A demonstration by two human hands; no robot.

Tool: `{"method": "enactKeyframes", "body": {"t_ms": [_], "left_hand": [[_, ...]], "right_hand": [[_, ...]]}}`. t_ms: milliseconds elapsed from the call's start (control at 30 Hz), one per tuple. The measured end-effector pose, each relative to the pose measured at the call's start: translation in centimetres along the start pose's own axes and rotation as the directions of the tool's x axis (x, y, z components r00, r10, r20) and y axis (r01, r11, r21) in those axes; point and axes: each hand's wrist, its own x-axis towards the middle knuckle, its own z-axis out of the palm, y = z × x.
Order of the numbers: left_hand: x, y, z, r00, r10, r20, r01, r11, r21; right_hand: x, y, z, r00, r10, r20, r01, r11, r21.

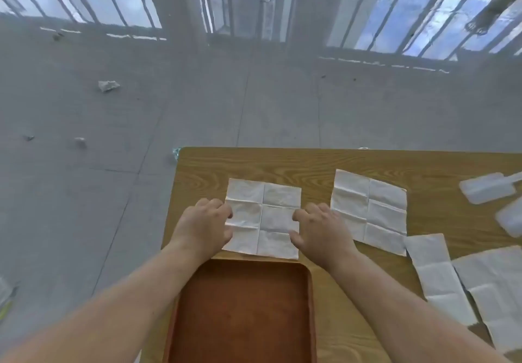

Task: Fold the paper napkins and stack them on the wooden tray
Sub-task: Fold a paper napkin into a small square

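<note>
Both hands are held apart, and the side edges of a flat white napkin (264, 216) are pinched by the curled fingers of the left hand (202, 227) and the right hand (322, 230). This napkin is laid near the counter's (423, 165) left edge, just behind the wooden tray (243, 320). More open napkins (370, 210) are spread towards the right edge.

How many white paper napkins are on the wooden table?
4: centre napkin beyond the brown wooden tray; unfolded napkin to its right; narrow napkin nearer; edge napkin, cut off. More may lie outside view.
</note>
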Motion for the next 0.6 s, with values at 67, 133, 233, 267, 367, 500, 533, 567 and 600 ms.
{"method": "enactKeyframes", "body": {"t_ms": [67,133,233,267,367,500,533,567,600], "left_hand": [[0.9,0.0,0.9,1.000,0.003,0.018,-0.003,1.000,-0.001],[1.3,-0.1,1.9,1.000,-0.020,0.022,0.020,1.000,0.001],[1.4,-0.7,3.0,0.994,-0.096,0.046,0.098,0.994,-0.051],[1.2,-0.9,3.2,0.993,-0.109,0.041,0.112,0.992,-0.065],[0.5,-1.8,4.0,0.996,-0.035,0.085,0.039,0.998,-0.048],[-0.2,-2.1,4.7,0.988,0.046,0.147,-0.032,0.995,-0.096],[-0.3,-2.1,4.7,0.987,0.055,0.149,-0.038,0.993,-0.114],[-0.3,-2.1,4.8,0.987,0.071,0.147,-0.053,0.992,-0.119],[-0.2,-2.1,4.8,0.986,0.087,0.144,-0.071,0.991,-0.115]], "right_hand": [[0.6,0.2,1.3,1.000,-0.011,0.020,0.011,1.000,0.001],[0.8,0.5,2.8,1.000,-0.018,0.024,0.018,1.000,0.012],[0.8,1.0,4.2,1.000,-0.021,0.013,0.021,1.000,0.019],[0.6,1.4,4.4,1.000,-0.015,0.008,0.015,1.000,0.021],[0.0,1.9,5.1,0.996,-0.068,0.050,0.066,0.997,0.033],[-0.6,2.0,5.6,0.986,-0.147,0.074,0.142,0.987,0.069],[-0.7,2.0,5.7,0.985,-0.157,0.070,0.152,0.986,0.075],[-0.7,1.9,5.7,0.983,-0.168,0.068,0.162,0.983,0.084],[-0.8,1.8,5.6,0.981,-0.178,0.073,0.171,0.980,0.098]]}}
